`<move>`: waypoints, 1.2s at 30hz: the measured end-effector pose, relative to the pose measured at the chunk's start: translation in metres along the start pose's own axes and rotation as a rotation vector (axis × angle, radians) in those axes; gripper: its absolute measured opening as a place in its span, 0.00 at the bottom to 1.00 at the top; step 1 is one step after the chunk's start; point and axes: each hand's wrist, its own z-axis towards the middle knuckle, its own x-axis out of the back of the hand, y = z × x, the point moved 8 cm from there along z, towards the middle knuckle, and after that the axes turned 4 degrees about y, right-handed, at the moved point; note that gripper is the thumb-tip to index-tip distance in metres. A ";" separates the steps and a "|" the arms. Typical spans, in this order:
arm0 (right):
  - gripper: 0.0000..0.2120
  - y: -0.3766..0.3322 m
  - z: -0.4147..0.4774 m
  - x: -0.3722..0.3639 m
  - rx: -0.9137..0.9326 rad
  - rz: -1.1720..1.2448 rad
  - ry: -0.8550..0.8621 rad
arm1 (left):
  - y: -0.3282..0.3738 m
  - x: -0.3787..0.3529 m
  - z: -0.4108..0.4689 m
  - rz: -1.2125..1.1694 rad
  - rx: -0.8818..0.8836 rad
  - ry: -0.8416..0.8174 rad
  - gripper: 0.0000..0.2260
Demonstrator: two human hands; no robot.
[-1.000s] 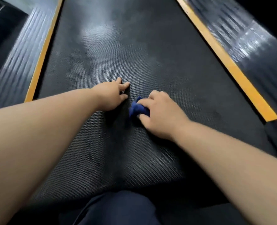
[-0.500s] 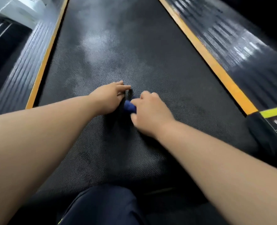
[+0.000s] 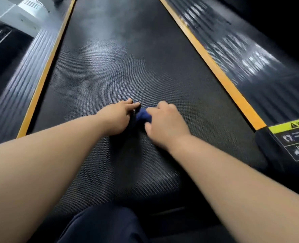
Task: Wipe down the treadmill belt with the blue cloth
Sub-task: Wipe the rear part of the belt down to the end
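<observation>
The black textured treadmill belt [image 3: 120, 71] runs away from me, with pale smudged patches further up it. A small bunched blue cloth [image 3: 143, 116] lies on the belt at the middle of the view. My right hand [image 3: 164, 122] grips the cloth, fingers curled over it, so most of it is hidden. My left hand [image 3: 118, 118] rests on the belt just left of the cloth, fingers stretched out flat, their tips close to the cloth.
Yellow strips [image 3: 215, 67] border the belt on both sides, with ribbed dark side rails [image 3: 250, 55] beyond. A yellow warning label [image 3: 294, 127] sits on the right rail's near end. My dark trouser knee [image 3: 99, 225] is at the bottom.
My right hand with the cloth slid left towards my left hand, leaving less cloth showing. The view shifted, bringing the warning label into sight. My left hand stayed on the belt.
</observation>
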 end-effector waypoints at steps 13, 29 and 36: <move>0.16 0.029 0.011 0.012 -0.123 -0.114 0.044 | -0.005 -0.007 0.004 0.013 0.019 0.016 0.27; 0.14 0.050 -0.005 0.033 -0.096 -0.098 0.024 | 0.029 0.010 0.000 -0.019 0.228 0.247 0.16; 0.10 0.108 0.001 0.071 -0.129 -0.185 0.063 | 0.020 0.001 -0.002 0.025 0.155 0.120 0.23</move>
